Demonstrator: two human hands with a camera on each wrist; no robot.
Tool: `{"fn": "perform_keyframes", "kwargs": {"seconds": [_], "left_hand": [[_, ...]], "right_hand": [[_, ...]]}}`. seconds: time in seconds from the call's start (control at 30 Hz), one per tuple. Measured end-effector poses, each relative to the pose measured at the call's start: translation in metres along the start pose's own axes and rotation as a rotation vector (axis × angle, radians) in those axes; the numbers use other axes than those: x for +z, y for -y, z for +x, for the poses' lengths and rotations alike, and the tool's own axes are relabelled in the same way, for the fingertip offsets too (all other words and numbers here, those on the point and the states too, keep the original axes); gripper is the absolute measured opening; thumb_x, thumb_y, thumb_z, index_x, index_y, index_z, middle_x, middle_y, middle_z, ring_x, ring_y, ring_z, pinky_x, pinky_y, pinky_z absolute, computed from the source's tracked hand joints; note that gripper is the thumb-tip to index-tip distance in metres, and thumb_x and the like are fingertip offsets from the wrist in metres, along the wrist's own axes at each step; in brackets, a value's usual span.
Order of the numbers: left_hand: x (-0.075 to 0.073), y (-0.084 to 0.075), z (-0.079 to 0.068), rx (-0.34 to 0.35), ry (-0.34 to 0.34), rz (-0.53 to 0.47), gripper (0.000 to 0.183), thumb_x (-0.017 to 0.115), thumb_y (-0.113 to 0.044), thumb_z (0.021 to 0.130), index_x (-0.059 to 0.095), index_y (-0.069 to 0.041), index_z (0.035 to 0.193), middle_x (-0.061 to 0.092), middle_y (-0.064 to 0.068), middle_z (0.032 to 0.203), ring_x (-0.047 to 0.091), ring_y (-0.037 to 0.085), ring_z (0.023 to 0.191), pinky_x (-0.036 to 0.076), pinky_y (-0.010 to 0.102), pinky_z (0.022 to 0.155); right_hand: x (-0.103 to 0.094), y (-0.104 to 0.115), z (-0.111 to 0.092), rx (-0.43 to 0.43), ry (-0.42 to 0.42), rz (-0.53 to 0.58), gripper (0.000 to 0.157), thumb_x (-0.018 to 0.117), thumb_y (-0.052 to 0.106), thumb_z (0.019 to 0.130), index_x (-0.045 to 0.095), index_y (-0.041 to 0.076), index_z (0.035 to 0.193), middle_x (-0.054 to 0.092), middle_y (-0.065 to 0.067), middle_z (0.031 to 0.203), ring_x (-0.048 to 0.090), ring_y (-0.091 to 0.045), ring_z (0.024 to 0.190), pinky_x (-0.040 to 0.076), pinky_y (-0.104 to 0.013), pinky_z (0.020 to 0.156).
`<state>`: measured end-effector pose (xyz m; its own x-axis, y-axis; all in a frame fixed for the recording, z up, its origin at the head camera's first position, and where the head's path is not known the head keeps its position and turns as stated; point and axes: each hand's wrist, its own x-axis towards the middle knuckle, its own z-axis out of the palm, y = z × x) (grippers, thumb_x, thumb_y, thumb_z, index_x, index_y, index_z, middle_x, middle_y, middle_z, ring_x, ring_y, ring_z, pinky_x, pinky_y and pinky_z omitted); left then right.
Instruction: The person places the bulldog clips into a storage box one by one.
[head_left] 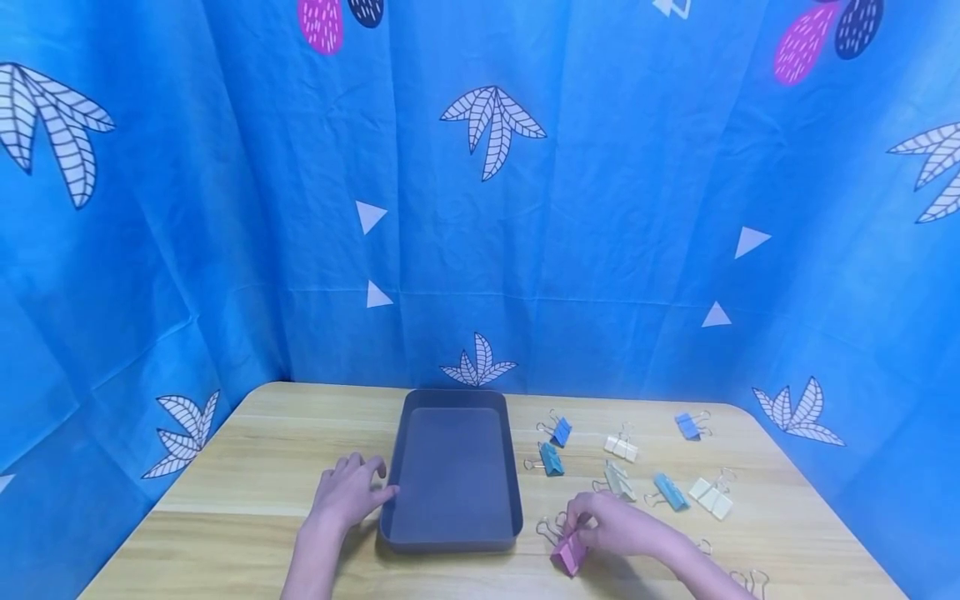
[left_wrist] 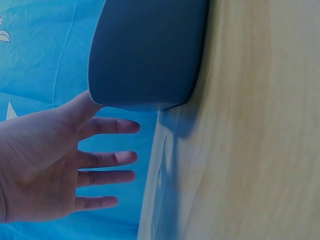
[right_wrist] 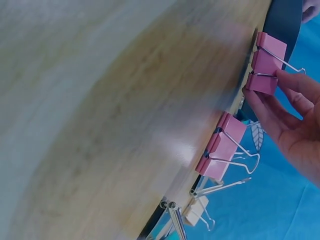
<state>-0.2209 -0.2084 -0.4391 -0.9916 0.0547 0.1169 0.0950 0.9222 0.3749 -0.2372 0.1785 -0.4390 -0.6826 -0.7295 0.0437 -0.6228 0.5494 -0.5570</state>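
Note:
A pink binder clip [head_left: 568, 556] is pinched between the thumb and fingers of my right hand [head_left: 611, 525], low over the table beside the tray's near right corner. The right wrist view shows the held pink clip [right_wrist: 268, 64] with its wire handles out, and a second pink binder clip [right_wrist: 221, 147] on the table nearer that camera. My left hand [head_left: 347, 496] is at the left side of a dark grey tray [head_left: 516, 500], its thumb touching the rim. In the left wrist view its other fingers are spread and straight below the tray [left_wrist: 145, 60].
Right of the tray lie several binder clips: blue [head_left: 561, 431], teal [head_left: 551, 459], white [head_left: 621, 448], pale green [head_left: 619, 482], light blue [head_left: 671, 492] and cream [head_left: 711, 497]. More wire handles [head_left: 752, 581] show by the right forearm. A blue curtain [head_left: 600, 208] hangs behind the wooden table [head_left: 247, 500].

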Motion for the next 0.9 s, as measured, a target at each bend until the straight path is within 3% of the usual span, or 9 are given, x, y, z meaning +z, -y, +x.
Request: {"fn": "perform_keyframes", "kwargs": {"seconds": [0.5,0.63,0.7,0.9], "left_hand": [[-0.001,0.0,0.0,-0.009,0.014,-0.012,0.03,0.068,-0.036,0.08,0.061,-0.011,0.094,0.051,0.009,0.09,0.049,0.029,0.085,0.038,0.053,0.078],[-0.001,0.0,0.001,-0.011,0.017,-0.016,0.03,0.068,-0.036,0.08,0.061,-0.011,0.095,0.051,0.008,0.09,0.049,0.029,0.086,0.038,0.054,0.079],[-0.001,0.0,0.001,-0.01,0.019,-0.019,0.03,0.068,-0.036,0.08,0.061,-0.011,0.095,0.051,0.008,0.089,0.049,0.029,0.086,0.038,0.054,0.079],[0.001,0.001,0.001,-0.026,0.025,-0.024,0.03,0.068,-0.036,0.08,0.061,-0.011,0.094,0.05,0.008,0.089,0.048,0.028,0.086,0.038,0.053,0.08]], "right_hand": [[-0.01,0.001,-0.003,0.041,-0.019,0.067,0.013,0.066,0.003,0.077,0.062,0.015,0.081,0.061,0.009,0.086,0.06,-0.013,0.084,0.051,-0.029,0.07],[-0.012,0.003,-0.004,0.099,-0.033,0.138,0.011,0.065,0.003,0.079,0.062,0.013,0.081,0.063,0.002,0.09,0.06,-0.016,0.081,0.051,-0.027,0.053],[-0.013,0.006,-0.004,0.131,-0.044,0.173,0.011,0.064,0.002,0.08,0.061,0.012,0.082,0.063,-0.004,0.093,0.06,-0.019,0.071,0.05,-0.03,0.045],[-0.019,0.009,-0.004,0.159,-0.103,0.102,0.012,0.064,0.004,0.079,0.061,0.015,0.081,0.064,-0.003,0.092,0.061,-0.025,0.078,0.051,-0.046,0.067]]}}
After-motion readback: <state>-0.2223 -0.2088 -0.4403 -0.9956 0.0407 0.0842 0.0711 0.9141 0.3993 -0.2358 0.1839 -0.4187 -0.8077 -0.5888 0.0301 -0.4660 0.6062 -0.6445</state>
